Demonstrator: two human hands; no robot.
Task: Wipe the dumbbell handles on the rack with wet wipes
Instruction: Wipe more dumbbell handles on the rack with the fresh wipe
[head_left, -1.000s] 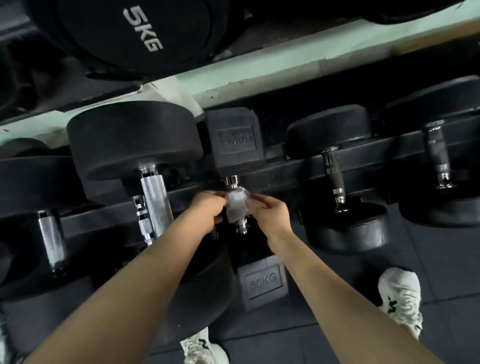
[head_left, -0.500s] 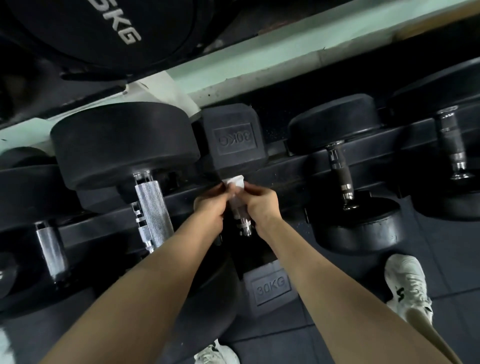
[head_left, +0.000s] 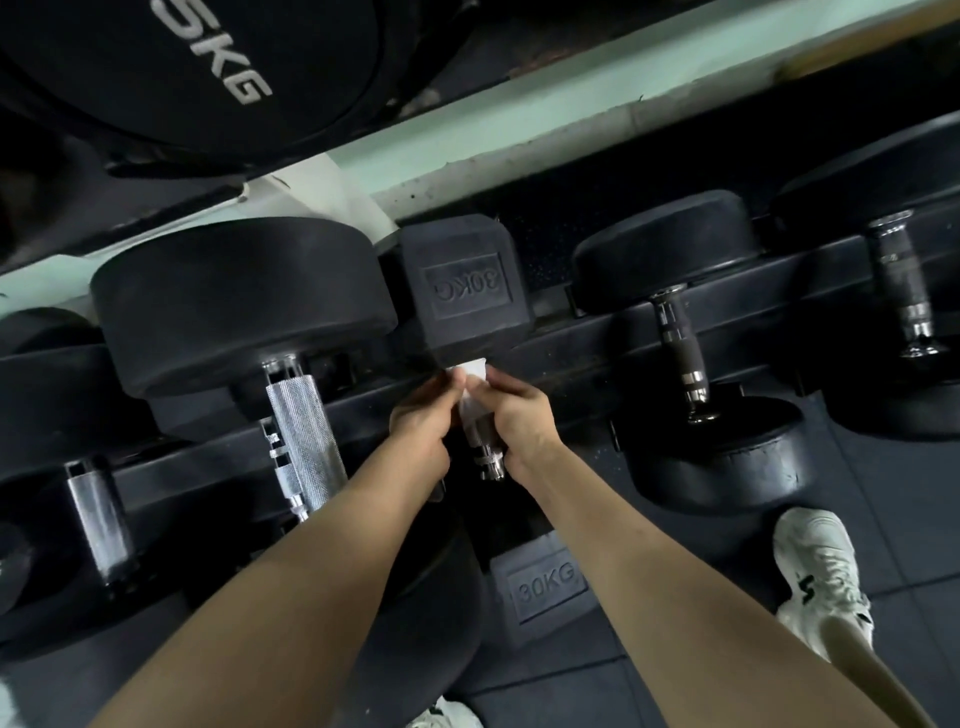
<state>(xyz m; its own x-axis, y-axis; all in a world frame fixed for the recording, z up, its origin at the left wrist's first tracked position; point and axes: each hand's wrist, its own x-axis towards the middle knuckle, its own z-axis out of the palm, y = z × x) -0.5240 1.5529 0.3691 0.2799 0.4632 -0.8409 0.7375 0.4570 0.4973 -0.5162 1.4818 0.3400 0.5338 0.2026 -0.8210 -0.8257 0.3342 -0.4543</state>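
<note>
- White wet wipe is lying around the upper part of the 30 kg dumbbell's handle at the centre of the head view, its top edge touching the far hexagonal weight.
- Only the lower chrome end of that handle is showing below the hands, and it is probably waiting for its pass.
- The rack is carrying more handles: a knurled silver one left of centre, another silver one at the lower left, a dark one right of centre, and one more at the upper right.
- Whether any of these are already clean is not showing, so the job is looking partway through at most.
- The left hand is curling narrowly, fingertips pinching the wipe's left side against the handle.
- The right hand is curling the same way, pinching the wipe's right side, with its fingers touching the left hand's near the top.
- A white shoe is standing on the dark floor at the lower right.
</note>
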